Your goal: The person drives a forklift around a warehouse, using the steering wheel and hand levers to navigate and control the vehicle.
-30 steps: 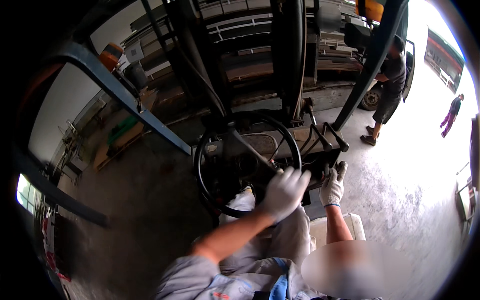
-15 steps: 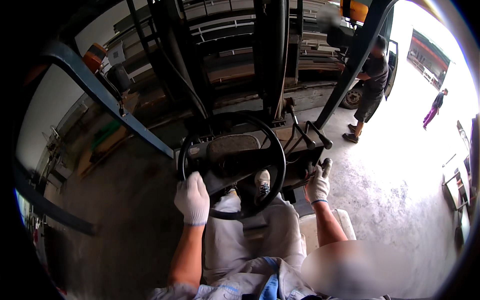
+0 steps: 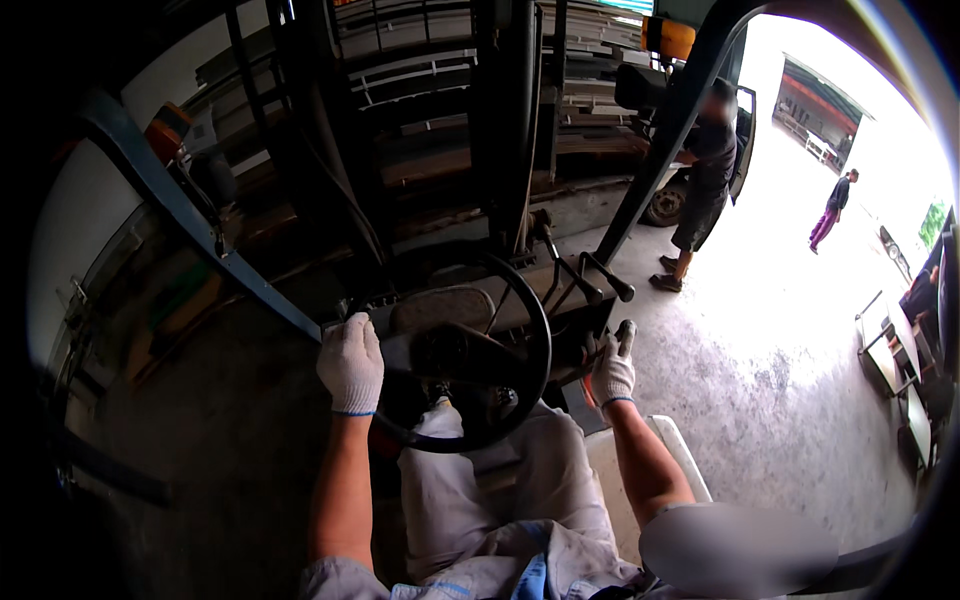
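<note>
Because the steering wheel is a rigid black ring on a fixed column, it looks like a thing that gives no flex and wants a firm wrap around the rim rather than a pinch; it sits straight ahead of the seated person, just above the knees. The left hand, in a white knit glove, has its fingers clenched over the rim at the wheel's upper left, which seems a sound place to hold since the hub and spokes leave that arc free. Knit cotton on smooth plastic may slide a little, so the grip probably has to be snug. The right hand, gloved likewise, is closed about a short lever with a pale knob just to the right of the wheel, beside the dark-knobbed control levers; such a lever likely moves lightly and takes only the fingertips and palm. Beyond rise the forklift mast and stacked racks. To the right, on the concrete floor, a person stands near a vehicle, another well apart farther out.
</note>
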Demonstrator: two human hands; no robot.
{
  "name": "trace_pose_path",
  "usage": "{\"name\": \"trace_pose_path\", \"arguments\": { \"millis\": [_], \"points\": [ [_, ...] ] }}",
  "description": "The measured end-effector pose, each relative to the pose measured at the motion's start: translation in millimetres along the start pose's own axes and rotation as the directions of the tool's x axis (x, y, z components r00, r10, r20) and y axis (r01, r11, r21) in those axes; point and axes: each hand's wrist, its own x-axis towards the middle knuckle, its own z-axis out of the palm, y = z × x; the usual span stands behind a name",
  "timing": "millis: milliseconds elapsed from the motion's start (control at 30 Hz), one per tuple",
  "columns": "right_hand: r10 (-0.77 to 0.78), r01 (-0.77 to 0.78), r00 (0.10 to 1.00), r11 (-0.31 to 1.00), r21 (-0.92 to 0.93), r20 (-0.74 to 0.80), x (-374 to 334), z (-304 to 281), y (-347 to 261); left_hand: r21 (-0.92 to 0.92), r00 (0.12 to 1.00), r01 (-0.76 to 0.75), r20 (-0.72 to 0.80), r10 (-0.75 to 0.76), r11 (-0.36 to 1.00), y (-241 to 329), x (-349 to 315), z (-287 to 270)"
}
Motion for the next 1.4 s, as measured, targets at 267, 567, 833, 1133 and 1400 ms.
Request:
{"name": "trace_pose_path", "arguments": {
  "millis": [267, 567, 833, 1133, 1400],
  "points": [
    [0.0, 0.001, 1.0, 1.0, -0.022, 0.029, 7, -3, 6, -0.003, 1.0, -0.022, -0.004, 0.022, 1.0, 7, -13, -2],
    [-0.087, 0.085, 0.996, 0.991, -0.108, -0.012, 14, 6, 28, -0.02, 0.994, -0.048, -0.103, 0.045, 0.999, 15, -34, 12],
    [-0.156, 0.151, 0.987, 0.984, -0.1, -0.041, 18, 12, 37, -0.017, 0.999, 0.018, -0.05, -0.019, 1.0, 25, -46, 16],
    [-0.154, 0.152, 0.988, 0.986, -0.068, -0.011, 31, 30, 61, -0.037, 0.996, 0.01, -0.085, -0.013, 0.999, 38, -54, 21],
    [-0.416, 0.396, 0.909, 0.845, -0.359, 0.025, 29, 38, 85, -0.085, 0.989, 0.041, -0.137, -0.053, 0.996, 34, -50, 32]
  ]
}}
